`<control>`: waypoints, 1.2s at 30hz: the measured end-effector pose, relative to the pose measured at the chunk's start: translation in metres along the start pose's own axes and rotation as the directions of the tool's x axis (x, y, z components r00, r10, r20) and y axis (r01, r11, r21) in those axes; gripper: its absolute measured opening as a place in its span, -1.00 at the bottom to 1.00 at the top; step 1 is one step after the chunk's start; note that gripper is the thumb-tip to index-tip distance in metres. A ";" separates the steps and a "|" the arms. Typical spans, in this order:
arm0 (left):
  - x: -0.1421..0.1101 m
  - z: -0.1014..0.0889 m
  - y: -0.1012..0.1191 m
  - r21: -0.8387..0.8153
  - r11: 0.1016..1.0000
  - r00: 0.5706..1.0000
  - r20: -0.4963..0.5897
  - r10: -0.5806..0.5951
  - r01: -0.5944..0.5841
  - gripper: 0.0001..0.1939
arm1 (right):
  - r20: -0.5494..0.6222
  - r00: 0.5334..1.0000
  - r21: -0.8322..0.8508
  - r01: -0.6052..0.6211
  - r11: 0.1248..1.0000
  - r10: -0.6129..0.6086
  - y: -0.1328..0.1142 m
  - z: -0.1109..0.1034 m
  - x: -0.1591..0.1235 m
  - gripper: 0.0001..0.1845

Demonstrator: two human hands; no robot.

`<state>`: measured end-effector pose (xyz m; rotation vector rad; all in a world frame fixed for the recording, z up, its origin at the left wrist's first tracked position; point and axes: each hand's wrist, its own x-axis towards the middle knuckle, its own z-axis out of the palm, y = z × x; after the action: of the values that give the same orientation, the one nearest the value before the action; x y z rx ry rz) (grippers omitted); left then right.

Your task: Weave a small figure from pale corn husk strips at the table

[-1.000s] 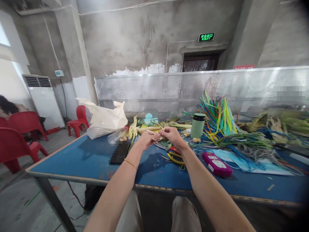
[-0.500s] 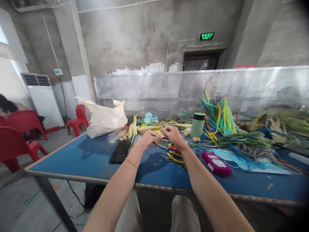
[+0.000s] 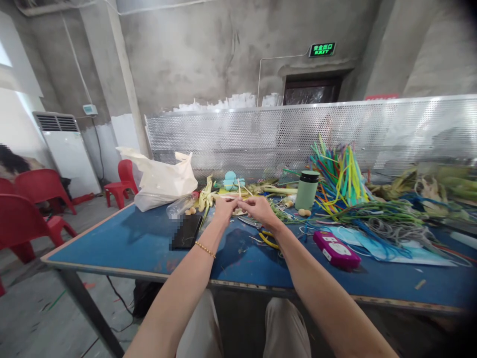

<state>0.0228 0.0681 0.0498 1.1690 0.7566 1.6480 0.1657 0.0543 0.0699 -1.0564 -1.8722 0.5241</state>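
My left hand (image 3: 225, 209) and my right hand (image 3: 258, 210) meet above the table, fingertips pinched close together. Between them is a thin pale strip (image 3: 239, 188), one end pointing up; it looks like husk, though its material is hard to make out. A gold bead bracelet (image 3: 204, 249) circles my left wrist. Beneath my right hand lie scissors (image 3: 249, 222) and a yellow-handled tool (image 3: 269, 240), both partly hidden by my forearm. Corn husks (image 3: 206, 198) and green scraps lie around and behind my hands.
A white plastic bag (image 3: 160, 179), a clear bottle (image 3: 179, 206) and a black tablet-like slab (image 3: 186, 231) are at left. To the right stand a green tumbler (image 3: 307, 191), a bundle of coloured strips (image 3: 343, 174), a purple box (image 3: 336, 249) and tangled cords (image 3: 395, 231). A perforated metal screen (image 3: 231, 134) backs the table.
My hands have drawn together and shifted slightly left and up. The pale strip now points upward between them. The view has tilted slightly.
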 end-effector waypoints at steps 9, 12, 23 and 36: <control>-0.004 -0.003 0.005 -0.049 0.991 0.971 0.211 -0.114 0.127 -0.66 | -0.044 0.997 0.130 -0.059 0.990 0.065 0.003 -0.002 0.001 -0.79; -0.003 -0.005 0.003 0.000 0.993 0.975 0.188 -0.117 0.119 -0.68 | -0.048 0.999 0.095 -0.006 0.995 0.011 0.007 0.000 0.003 -0.78; -0.005 0.000 0.003 0.097 0.994 0.990 0.129 -0.061 0.049 -0.72 | -0.078 0.994 -0.027 0.072 0.997 -0.074 0.016 0.003 0.008 -0.75; -0.004 0.001 0.001 -0.171 0.978 0.993 0.016 -0.120 0.121 -0.68 | -0.084 0.989 -0.112 0.115 0.987 -0.125 0.010 0.008 0.005 -0.77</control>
<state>0.0233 0.0640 0.0499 0.9867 0.6549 1.5752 0.1620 0.0643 0.0615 -1.0125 -1.8866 0.3038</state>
